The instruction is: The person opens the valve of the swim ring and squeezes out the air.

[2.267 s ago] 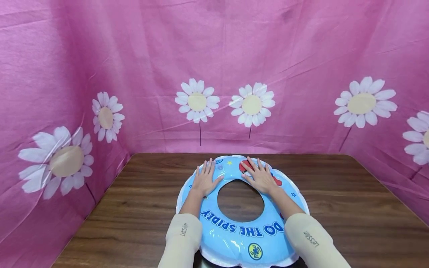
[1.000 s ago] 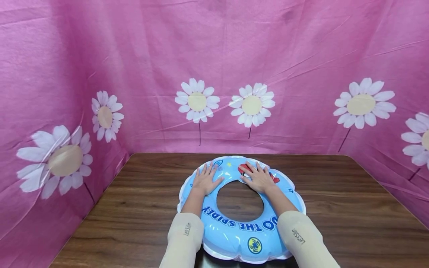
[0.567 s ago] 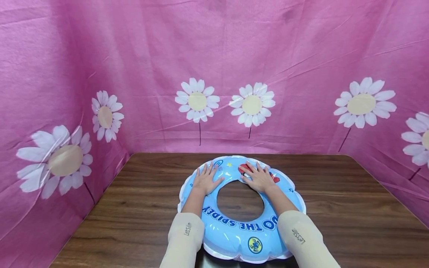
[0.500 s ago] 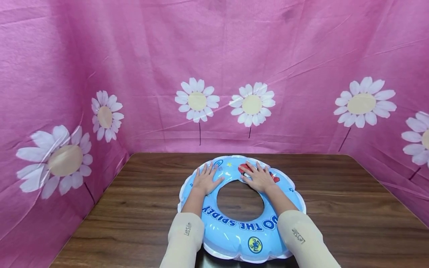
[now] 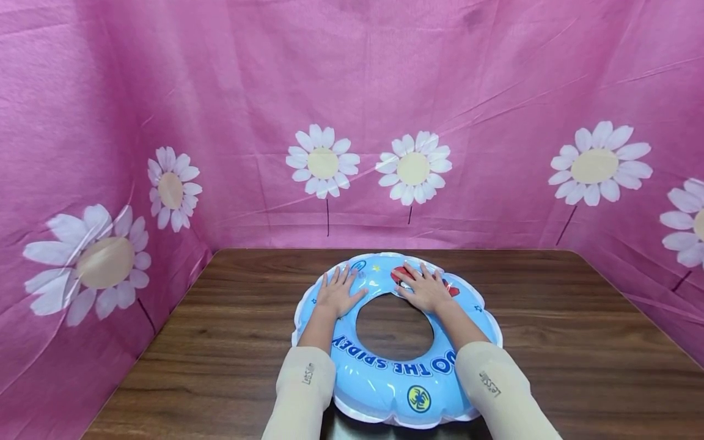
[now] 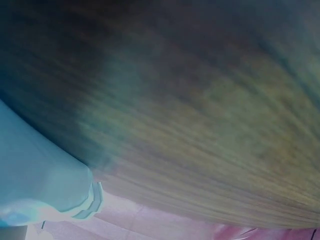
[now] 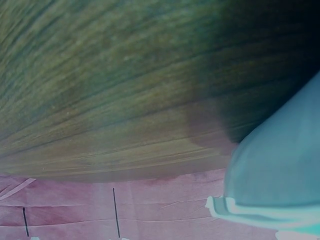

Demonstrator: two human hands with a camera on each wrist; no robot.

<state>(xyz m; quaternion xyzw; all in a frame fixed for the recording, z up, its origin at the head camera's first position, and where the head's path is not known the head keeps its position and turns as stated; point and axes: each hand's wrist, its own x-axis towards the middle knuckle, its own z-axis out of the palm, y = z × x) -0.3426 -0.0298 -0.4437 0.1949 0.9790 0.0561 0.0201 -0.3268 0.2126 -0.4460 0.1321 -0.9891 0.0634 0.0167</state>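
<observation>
An inflated light blue swim ring (image 5: 379,394) lies flat at the near middle of the table, with a scalloped white seam, "DO THE SPIDEY" lettering and a yellow spider badge (image 5: 419,398). On its far left part rests my left hand (image 5: 337,296), palm down with fingers spread. My right hand (image 5: 426,292) lies likewise on the far right part, partly covering a red printed figure. Neither hand grips anything. Each wrist view catches only a side of the ring, at lower left in the left wrist view and at right in the right wrist view; no fingers show there.
The brown wood-grain table (image 5: 231,324) spreads out on both sides of the ring and shows through its hole. A pink curtain (image 5: 352,73) printed with white daisies hangs behind and along both sides. Beige sleeves (image 5: 305,382) cover both forearms.
Since the earliest frame the ring's near part has dropped slightly and the right sleeve has shifted a little left. Both hands have stayed spread on the ring; over the last second hardly anything differs.
</observation>
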